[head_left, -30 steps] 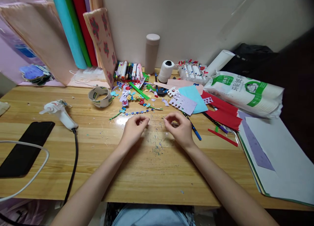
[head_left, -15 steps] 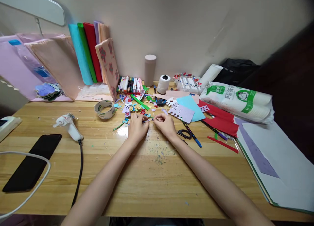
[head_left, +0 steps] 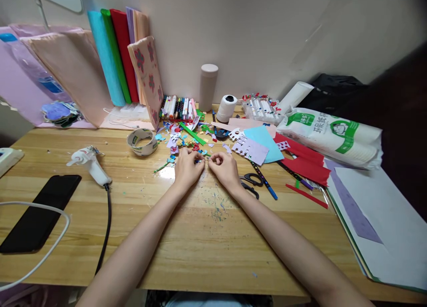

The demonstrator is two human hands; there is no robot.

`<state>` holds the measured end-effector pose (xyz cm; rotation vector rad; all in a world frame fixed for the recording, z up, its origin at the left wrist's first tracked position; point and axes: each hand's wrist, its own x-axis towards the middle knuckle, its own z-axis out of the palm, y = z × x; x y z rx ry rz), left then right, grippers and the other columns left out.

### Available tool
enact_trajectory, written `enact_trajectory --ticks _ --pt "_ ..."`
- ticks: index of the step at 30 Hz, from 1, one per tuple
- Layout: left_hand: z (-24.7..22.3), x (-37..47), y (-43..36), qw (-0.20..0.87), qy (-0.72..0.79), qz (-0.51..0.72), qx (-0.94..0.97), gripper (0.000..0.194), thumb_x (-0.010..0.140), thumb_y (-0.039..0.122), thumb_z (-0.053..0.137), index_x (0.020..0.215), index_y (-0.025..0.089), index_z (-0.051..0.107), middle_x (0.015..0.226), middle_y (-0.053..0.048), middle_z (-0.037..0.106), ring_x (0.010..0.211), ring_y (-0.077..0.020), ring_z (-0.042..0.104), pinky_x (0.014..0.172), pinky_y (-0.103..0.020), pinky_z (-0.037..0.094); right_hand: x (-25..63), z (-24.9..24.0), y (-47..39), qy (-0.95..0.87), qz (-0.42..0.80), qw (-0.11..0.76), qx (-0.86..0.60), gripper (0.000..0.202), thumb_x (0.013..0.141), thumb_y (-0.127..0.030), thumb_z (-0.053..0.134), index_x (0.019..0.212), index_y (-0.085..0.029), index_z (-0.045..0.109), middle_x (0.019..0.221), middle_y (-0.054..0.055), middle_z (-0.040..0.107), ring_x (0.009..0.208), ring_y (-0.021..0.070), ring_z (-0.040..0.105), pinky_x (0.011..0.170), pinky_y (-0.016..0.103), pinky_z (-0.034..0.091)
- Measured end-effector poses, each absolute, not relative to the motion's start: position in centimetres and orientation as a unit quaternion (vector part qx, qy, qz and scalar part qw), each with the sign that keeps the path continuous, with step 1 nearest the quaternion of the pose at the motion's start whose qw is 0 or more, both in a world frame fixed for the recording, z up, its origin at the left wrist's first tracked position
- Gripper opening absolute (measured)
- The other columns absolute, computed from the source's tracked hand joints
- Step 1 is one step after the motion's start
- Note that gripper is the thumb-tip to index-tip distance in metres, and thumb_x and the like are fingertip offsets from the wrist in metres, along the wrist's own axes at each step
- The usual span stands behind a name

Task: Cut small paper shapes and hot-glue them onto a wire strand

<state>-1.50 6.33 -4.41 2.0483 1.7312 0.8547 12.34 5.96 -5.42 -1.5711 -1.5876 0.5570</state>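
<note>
My left hand [head_left: 188, 165] rests at the middle of the wooden table [head_left: 187, 240], its thumb and fingers pinched together. Close to its right, my right hand [head_left: 224, 168] is pinched as well, fingertips a small gap from the left ones. Whatever lies between the fingers of either hand is too small to make out. Just beyond the hands spreads a pile of colourful paper scraps [head_left: 176, 138], with a green strip [head_left: 192, 133] on it. Black-handled scissors [head_left: 252, 179] lie beside my right wrist, partly hidden, next to a blue-ended pen [head_left: 267, 183].
Left: a tape roll [head_left: 142, 142], a white glue gun [head_left: 89, 162] with black cord, a phone [head_left: 42, 212]. Back: markers [head_left: 179, 108], a tumbler [head_left: 208, 88], a thread spool [head_left: 227, 108]. Right: lilac paper [head_left: 251, 150], red paper [head_left: 307, 164], a wrapped cup pack [head_left: 336, 131], white sheets [head_left: 393, 218].
The camera view has shifted slightly. Both hands remain pinched close together at nearly the same place, and more of the scissors shows beside my right wrist.
</note>
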Motion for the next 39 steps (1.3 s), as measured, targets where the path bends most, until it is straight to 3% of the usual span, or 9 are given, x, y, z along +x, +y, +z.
enact_trajectory --ticks 21,27,31,35,39 --pt "-5.0 -1.4 6.6 0.163 0.612 0.298 0.714 0.009 0.075 0.026 0.058 0.075 0.021 0.066 0.093 -0.005 0.057 0.096 -0.0211 0.053 0.079 -0.032 0.043 11.8 -5.3 5.9 -0.652 0.175 0.379 -0.633 0.008 0.068 -0.020 0.059 0.061 -0.018 0.061 0.059 0.001 0.056 0.069 0.0203 0.048 0.072 0.032 0.039" --pt "-4.9 -1.4 6.7 0.165 0.613 0.300 0.712 0.009 0.075 0.027 0.059 0.075 0.020 0.066 0.092 -0.005 0.057 0.095 -0.0211 0.053 0.079 -0.032 0.043 12.3 -5.5 6.0 -0.659 0.177 0.387 -0.620 0.007 0.070 -0.021 0.060 0.063 -0.019 0.059 0.058 0.000 0.052 0.068 0.0208 0.048 0.066 0.032 0.040" --pt "-4.8 -1.5 6.6 0.167 0.612 0.300 0.712 0.010 0.075 0.026 0.058 0.073 0.020 0.065 0.091 -0.004 0.057 0.093 -0.0206 0.054 0.076 -0.031 0.043 13.7 -5.0 6.3 -0.735 0.135 0.380 -0.546 0.001 0.073 -0.017 0.062 0.073 -0.018 0.061 0.063 0.001 0.053 0.071 0.0204 0.049 0.070 0.033 0.041" --pt "-4.8 -1.5 6.5 0.165 0.609 0.300 0.716 0.011 0.076 0.028 0.057 0.074 0.021 0.065 0.091 -0.004 0.057 0.092 -0.0204 0.054 0.076 -0.031 0.043 14.8 -4.3 6.7 -0.825 0.059 0.343 -0.445 0.011 0.081 -0.020 0.060 0.090 -0.020 0.067 0.082 0.006 0.057 0.085 0.0230 0.047 0.076 0.035 0.041" --pt "-4.7 -1.5 6.4 0.168 0.609 0.300 0.715 0.011 0.076 0.026 0.056 0.075 0.020 0.065 0.092 -0.004 0.058 0.093 -0.0203 0.055 0.078 -0.031 0.043 14.4 -4.4 6.9 -0.855 0.008 0.312 -0.414 0.015 0.085 -0.022 0.057 0.094 -0.018 0.068 0.083 0.008 0.056 0.086 0.0239 0.044 0.073 0.035 0.043"
